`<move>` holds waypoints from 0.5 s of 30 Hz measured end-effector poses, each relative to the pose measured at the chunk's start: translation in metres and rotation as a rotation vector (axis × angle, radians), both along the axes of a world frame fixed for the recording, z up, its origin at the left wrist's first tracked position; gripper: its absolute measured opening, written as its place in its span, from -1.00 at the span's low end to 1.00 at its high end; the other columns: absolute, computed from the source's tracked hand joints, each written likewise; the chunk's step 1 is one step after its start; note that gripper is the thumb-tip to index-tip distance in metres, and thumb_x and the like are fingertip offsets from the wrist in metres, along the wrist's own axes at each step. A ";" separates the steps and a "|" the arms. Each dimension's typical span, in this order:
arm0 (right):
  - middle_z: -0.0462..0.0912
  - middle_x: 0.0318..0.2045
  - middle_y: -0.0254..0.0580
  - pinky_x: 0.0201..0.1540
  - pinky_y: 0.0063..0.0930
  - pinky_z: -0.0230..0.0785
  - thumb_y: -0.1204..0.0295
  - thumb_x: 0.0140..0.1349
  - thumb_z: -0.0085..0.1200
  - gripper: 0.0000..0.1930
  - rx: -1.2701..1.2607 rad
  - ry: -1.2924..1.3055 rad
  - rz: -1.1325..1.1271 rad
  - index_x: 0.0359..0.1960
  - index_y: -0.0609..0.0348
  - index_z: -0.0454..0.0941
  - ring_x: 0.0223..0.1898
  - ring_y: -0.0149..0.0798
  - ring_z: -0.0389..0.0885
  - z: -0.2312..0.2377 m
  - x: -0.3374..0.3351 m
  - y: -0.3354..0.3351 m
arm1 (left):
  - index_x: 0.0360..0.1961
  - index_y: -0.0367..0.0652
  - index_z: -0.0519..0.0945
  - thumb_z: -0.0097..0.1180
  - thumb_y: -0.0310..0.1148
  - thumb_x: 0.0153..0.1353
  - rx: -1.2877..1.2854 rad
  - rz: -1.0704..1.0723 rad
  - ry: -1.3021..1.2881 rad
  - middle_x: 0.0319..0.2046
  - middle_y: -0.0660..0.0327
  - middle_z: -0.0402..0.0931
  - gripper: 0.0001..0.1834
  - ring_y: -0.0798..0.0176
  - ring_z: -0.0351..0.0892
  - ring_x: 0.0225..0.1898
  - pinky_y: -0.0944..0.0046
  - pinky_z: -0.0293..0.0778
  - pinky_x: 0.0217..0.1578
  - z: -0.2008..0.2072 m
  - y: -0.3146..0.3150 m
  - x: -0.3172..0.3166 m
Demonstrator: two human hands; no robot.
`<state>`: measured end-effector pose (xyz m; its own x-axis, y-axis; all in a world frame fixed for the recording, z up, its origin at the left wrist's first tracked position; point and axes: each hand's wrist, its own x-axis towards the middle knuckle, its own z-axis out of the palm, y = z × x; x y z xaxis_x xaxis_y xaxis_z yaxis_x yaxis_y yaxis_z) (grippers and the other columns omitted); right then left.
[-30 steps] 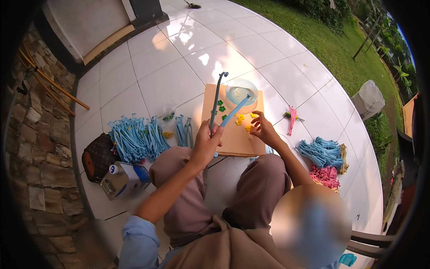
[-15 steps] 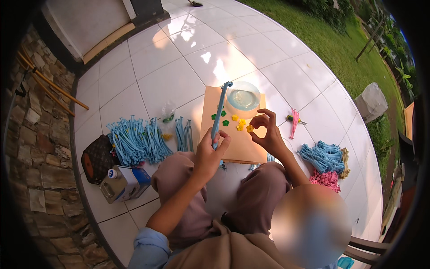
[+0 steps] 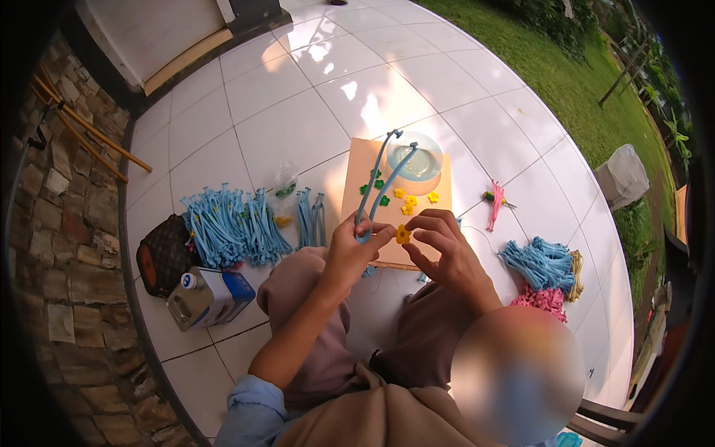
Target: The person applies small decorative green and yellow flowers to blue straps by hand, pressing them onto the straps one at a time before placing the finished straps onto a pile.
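Observation:
My left hand [image 3: 355, 246] is closed round a light-blue strap [image 3: 370, 182] bent double, its two ends with small dark knobs standing up above the board. Between the fingertips of both hands is a yellow flower-shaped piece [image 3: 403, 235]; my right hand [image 3: 454, 257] has its fingers bent against the flower's right side. Below my hands lies a tan board [image 3: 439, 246]. On it are several more yellow flowers [image 3: 410, 200], several green flowers [image 3: 383, 200] and a clear round bowl [image 3: 428, 171] at the far edge.
Bundles of blue straps [image 3: 231, 227] lie left, beside a brown bag [image 3: 165, 257] and a metal can [image 3: 212, 298]. To the right are a pink strap with a screwdriver [image 3: 494, 205], more blue straps [image 3: 536, 261] and a pink bundle [image 3: 542, 299]. A stone wall [image 3: 74, 276] borders the left.
My right hand has brought a yellow flower left and nearer, to my left fingertips. The blue strap's two ends have spread apart. The view has shifted slightly.

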<state>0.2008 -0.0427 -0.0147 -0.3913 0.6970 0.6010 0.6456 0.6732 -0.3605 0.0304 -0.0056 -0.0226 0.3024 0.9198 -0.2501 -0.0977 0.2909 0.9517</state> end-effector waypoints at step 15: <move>0.54 -0.46 -0.17 -0.27 -0.54 0.31 0.66 -0.04 0.19 -0.37 -0.436 1.288 -0.128 -0.04 0.13 -0.01 -0.36 -0.36 0.51 0.007 -0.032 0.001 | -0.33 -0.15 0.09 -0.25 -0.39 0.32 0.324 0.028 -0.043 -0.42 0.12 0.46 -0.85 0.60 0.04 -0.68 0.57 0.07 -0.68 -0.010 -0.010 0.002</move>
<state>0.1690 -0.0417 -0.0081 0.3551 0.9106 0.2115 -0.2574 0.3127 -0.9143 0.0324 -0.0157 -0.0324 0.2796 0.9576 0.0693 -0.1431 -0.0298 0.9893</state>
